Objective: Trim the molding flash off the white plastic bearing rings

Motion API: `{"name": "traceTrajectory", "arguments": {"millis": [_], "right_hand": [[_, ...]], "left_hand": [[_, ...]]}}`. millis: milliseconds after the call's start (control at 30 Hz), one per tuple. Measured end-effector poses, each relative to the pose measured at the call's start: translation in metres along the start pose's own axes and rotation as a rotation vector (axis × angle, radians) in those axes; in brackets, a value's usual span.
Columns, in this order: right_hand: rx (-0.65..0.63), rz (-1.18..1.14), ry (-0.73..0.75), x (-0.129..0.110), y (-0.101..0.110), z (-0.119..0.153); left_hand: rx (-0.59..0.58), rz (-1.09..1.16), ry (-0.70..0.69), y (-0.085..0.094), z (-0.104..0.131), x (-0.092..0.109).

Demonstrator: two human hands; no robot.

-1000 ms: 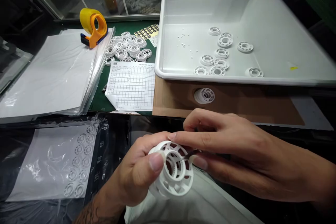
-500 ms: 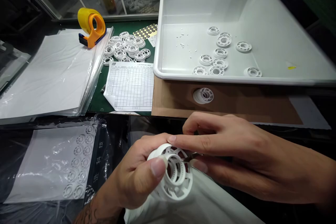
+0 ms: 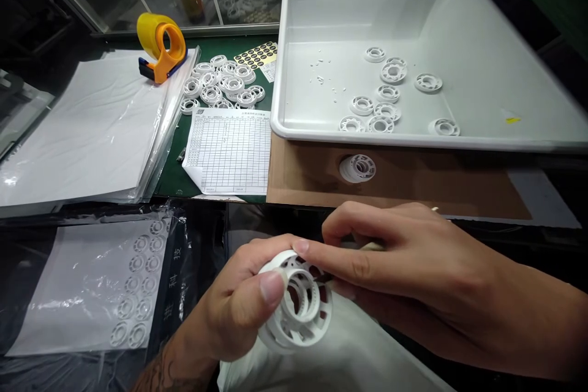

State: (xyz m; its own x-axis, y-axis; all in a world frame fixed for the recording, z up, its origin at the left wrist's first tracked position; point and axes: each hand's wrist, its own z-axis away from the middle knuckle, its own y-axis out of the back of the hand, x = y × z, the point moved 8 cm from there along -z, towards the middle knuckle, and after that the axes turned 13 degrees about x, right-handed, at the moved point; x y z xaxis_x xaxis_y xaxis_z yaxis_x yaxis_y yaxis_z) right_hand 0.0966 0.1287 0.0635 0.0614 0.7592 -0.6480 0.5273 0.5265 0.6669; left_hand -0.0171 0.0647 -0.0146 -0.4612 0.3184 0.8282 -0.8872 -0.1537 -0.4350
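Note:
Several white plastic rings (image 3: 301, 312), stacked together, are gripped in my left hand (image 3: 243, 300), its thumb lying across their front face. My right hand (image 3: 399, 263) touches the top of the stack with its index finger. Its thumb is mostly hidden behind the fingers, near the right side of the rings. A thin light-coloured piece (image 3: 372, 246) shows between the right fingers; the rest of it is hidden. Below the hands lies pale cloth (image 3: 362, 349).
Rings lie in a white tray (image 3: 349, 6), on brown cardboard (image 3: 441, 177) and on the green table (image 3: 174, 180). Around them are a form (image 3: 229, 153), a sticker sheet (image 3: 257, 55), a tape dispenser (image 3: 168, 55), plastic-wrapped sheets (image 3: 92, 128) and bagged rings (image 3: 142, 263).
The right hand has shifted slightly at the stack, its thumb dropping out of sight. The stack has turned a little in my left hand.

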Motion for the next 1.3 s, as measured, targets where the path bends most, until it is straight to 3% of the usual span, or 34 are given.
{"name": "traceTrajectory", "arguments": {"millis": [333, 567, 767, 900, 1000, 1300], "right_hand": [[0.056, 0.106, 0.059, -0.003, -0.002, 0.002], [-0.071, -0.170, -0.087, 0.006, 0.001, -0.002], [0.080, -0.105, -0.140, -0.002, 0.001, -0.006], [0.210, -0.153, -0.192, -0.005, -0.001, -0.002], [0.211, -0.168, -0.230, -0.002, -0.004, 0.002], [0.186, -0.168, -0.219, -0.005, -0.006, 0.011]], "left_hand": [[0.001, 0.019, 0.013, 0.001, -0.001, -0.003], [-0.021, 0.041, 0.028, 0.002, -0.001, -0.011], [-0.104, -0.090, -0.123, -0.004, -0.001, 0.000], [-0.007, -0.259, -0.402, 0.005, 0.004, 0.015], [0.037, -0.380, -0.543, 0.009, 0.012, 0.022], [0.019, -0.444, -0.568, 0.005, 0.011, 0.027]]}}
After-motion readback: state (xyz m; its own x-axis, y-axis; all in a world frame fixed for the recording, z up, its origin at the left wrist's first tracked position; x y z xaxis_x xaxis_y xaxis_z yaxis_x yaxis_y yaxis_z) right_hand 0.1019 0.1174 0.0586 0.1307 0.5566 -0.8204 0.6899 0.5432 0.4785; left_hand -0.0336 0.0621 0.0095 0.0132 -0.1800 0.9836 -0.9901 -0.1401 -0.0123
